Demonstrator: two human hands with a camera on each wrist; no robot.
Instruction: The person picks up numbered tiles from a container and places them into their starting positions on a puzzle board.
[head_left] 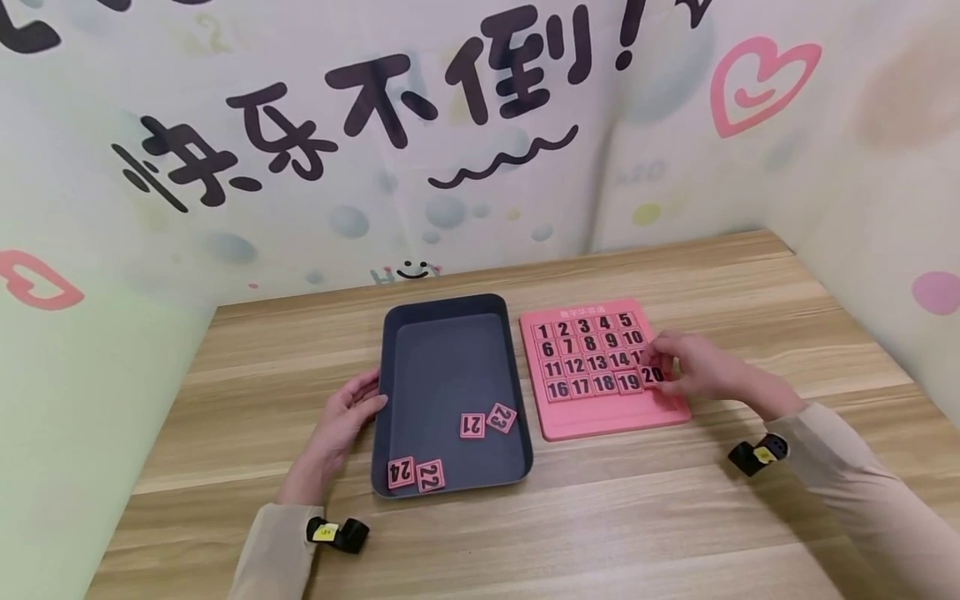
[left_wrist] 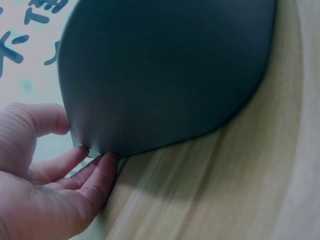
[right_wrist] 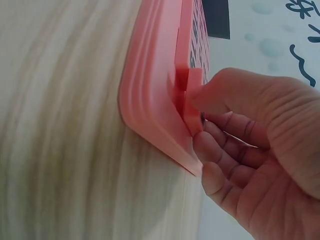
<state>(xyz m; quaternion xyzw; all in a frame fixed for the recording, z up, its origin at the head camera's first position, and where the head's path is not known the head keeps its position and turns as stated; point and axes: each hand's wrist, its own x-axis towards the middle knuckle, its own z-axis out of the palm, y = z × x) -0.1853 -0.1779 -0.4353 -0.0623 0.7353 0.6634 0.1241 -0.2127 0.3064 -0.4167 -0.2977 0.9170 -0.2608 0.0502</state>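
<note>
My right hand [head_left: 693, 364] pinches the pink number tile marked 20 [head_left: 652, 375] between thumb and fingers, at the right end of the fourth row on the pink puzzle board [head_left: 600, 423]. In the right wrist view the tile [right_wrist: 194, 102] sits tilted, one edge raised above its neighbours. Tiles 1 to 19 fill the rows in order, with 15 partly hidden by the fingers. On the left, my left hand [head_left: 341, 421] grips the side of a dark tray [head_left: 442, 367], thumb at the rim and fingertips low against its wall [left_wrist: 165, 90].
Inside the tray lie loose tiles 21 [head_left: 472, 425], 23 [head_left: 501, 418], 24 [head_left: 401, 472] and 22 [head_left: 430, 476], turned various ways. Tray and board stand side by side on a wooden table [head_left: 600, 517]. A printed wall sheet [head_left: 315, 225] rises behind the table.
</note>
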